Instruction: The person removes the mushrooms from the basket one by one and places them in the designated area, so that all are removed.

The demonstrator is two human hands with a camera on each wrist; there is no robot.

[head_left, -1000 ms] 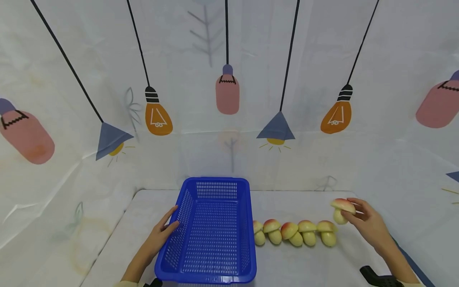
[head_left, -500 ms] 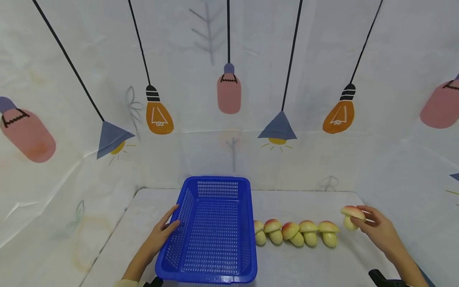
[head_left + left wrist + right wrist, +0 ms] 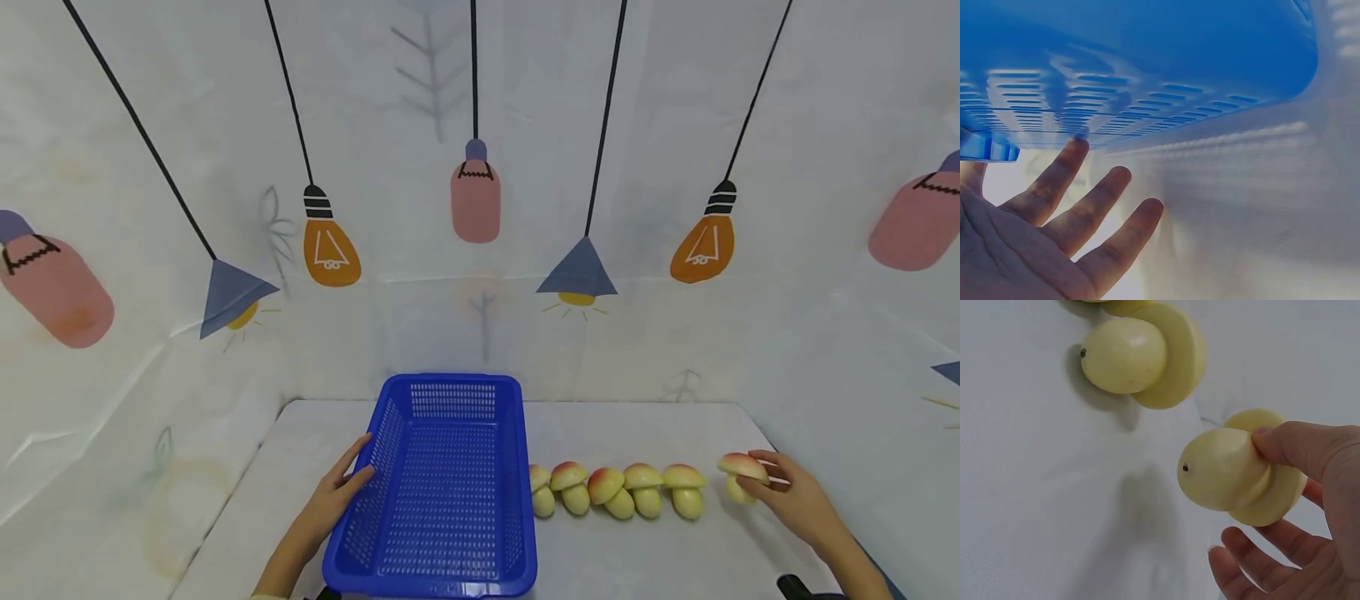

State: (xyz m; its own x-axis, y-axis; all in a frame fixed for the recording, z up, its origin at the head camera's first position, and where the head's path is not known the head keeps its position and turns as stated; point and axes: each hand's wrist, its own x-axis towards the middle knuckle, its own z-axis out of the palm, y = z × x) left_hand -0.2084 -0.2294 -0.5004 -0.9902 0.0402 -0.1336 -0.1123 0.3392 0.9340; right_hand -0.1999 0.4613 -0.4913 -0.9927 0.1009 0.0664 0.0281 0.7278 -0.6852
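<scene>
My right hand [image 3: 798,500] pinches a mushroom [image 3: 742,467] with a red-and-yellow cap between thumb and fingers, beyond the right end of a row. In the right wrist view this mushroom [image 3: 1222,469] shows its pale yellow stem with a dark spot at the end; its shadow falls on the tabletop. The row holds several similar mushrooms [image 3: 684,492], lying side by side. My left hand [image 3: 333,496] lies along the left side of a blue plastic basket [image 3: 453,483], thumb at the rim. Its straight fingers [image 3: 1110,250] spread beside the slotted wall in the left wrist view, one fingertip touching it.
The basket stands on a white tabletop [image 3: 622,558] and partly hides the leftmost mushroom. Behind the table hangs a white cloth backdrop [image 3: 420,333] printed with lamps and bulbs. A black strap end [image 3: 795,587] shows near my right forearm.
My right hand has carried the mushroom to the right and down, away from the row's end and closer to the tabletop. The left hand and basket have stayed in place.
</scene>
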